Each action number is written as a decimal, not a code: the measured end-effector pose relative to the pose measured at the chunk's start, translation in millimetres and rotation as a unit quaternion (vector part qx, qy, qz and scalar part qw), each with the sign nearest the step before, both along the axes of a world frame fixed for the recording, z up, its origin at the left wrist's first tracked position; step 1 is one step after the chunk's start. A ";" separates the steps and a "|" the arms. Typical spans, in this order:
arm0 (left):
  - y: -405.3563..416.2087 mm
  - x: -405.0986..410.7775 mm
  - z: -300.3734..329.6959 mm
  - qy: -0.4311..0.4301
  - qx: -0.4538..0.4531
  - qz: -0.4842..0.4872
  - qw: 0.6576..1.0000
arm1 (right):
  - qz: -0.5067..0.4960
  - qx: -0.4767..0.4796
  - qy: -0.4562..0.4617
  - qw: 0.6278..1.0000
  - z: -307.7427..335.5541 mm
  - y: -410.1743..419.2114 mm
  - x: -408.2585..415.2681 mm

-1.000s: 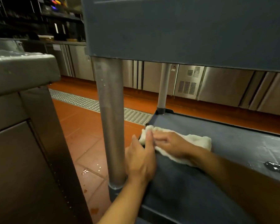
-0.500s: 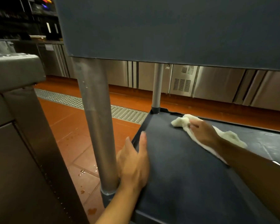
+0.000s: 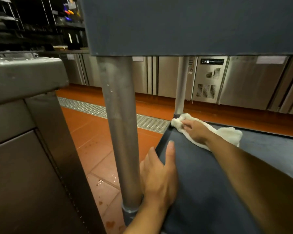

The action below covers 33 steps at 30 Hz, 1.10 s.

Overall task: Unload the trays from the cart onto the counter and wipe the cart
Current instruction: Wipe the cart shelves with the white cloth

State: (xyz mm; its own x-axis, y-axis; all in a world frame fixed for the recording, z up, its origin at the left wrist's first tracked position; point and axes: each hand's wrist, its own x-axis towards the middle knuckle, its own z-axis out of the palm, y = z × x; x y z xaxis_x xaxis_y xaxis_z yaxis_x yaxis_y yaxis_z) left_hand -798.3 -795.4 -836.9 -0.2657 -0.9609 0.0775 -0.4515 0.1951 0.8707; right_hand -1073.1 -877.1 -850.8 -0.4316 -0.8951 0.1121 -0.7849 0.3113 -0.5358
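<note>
I look under the cart's upper shelf (image 3: 193, 26) at its dark grey lower shelf (image 3: 201, 183). My right hand (image 3: 195, 132) presses a white cloth (image 3: 227, 135) flat on that shelf at its far left corner, by the rear metal post (image 3: 181, 85). My left hand (image 3: 159, 179) rests flat over the shelf's left edge, fingers apart, beside the near metal post (image 3: 121, 124). No trays are in view.
A stainless steel counter (image 3: 24, 78) and its cabinet front stand close on the left. The floor is orange tile (image 3: 91, 141) with wet spots and a metal drain grate (image 3: 85, 107). Steel refrigerated cabinets (image 3: 243, 81) line the far wall.
My right hand has slid the cloth away from my left hand, across the lower shelf to its far left corner. My left hand has stayed on the shelf's left edge.
</note>
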 end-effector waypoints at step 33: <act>5.2 6.6 -1.5 -0.218 -0.092 -0.041 0.971 | 0.217 0.077 -0.143 0.963 15.6 294.6 172.5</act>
State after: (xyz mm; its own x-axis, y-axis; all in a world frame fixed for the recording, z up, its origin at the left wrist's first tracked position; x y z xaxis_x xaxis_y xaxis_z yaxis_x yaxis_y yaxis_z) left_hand -791.7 -790.3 -838.4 -0.3869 -0.9156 0.1094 -0.7460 0.3805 0.5465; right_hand -900.5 -582.5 -835.2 -0.0077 -0.9945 -0.1043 -0.6859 0.0812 -0.7232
